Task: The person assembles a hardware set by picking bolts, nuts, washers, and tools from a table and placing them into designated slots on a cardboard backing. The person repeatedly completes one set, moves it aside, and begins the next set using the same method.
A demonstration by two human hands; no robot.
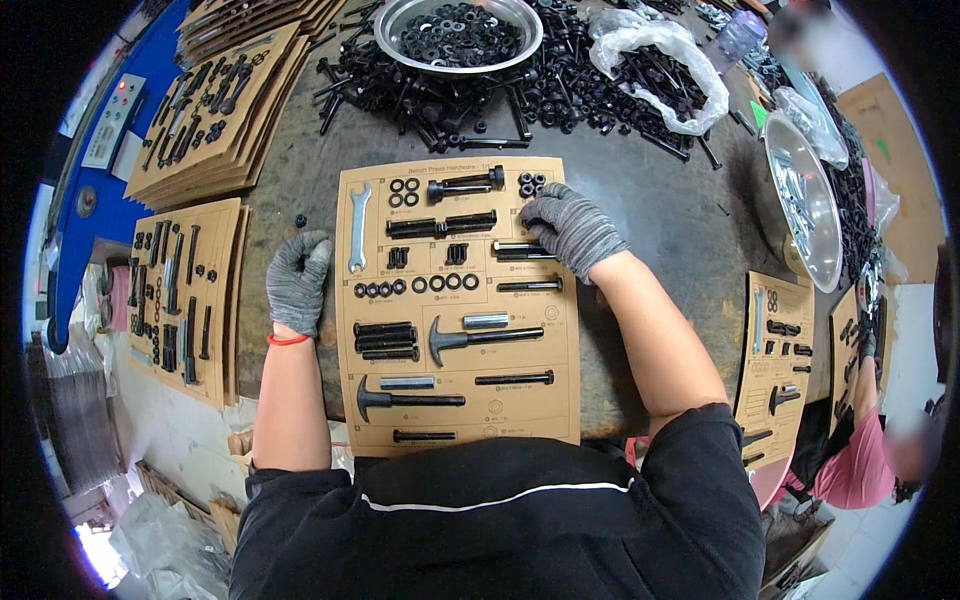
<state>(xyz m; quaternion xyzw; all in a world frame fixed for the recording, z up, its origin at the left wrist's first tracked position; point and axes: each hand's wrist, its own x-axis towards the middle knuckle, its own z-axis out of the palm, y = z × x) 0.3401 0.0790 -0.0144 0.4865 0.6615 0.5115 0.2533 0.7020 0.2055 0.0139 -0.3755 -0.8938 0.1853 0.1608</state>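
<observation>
The cardboard sheet (pixel 458 305) was matt brown paperboard, and the bolts (pixel 442 226) on it were dull black metal. The spanner (pixel 358 228) at its left edge was bright, smooth metal. Both hands, left (pixel 297 283) and right (pixel 570 228), wore grey knitted cloth gloves. Beyond the sheet, the bowl (pixel 459 35) was shiny steel, the bag (pixel 660 70) probably thin glossy plastic. The bench (pixel 660 215) looked dark, worn and rough.
</observation>
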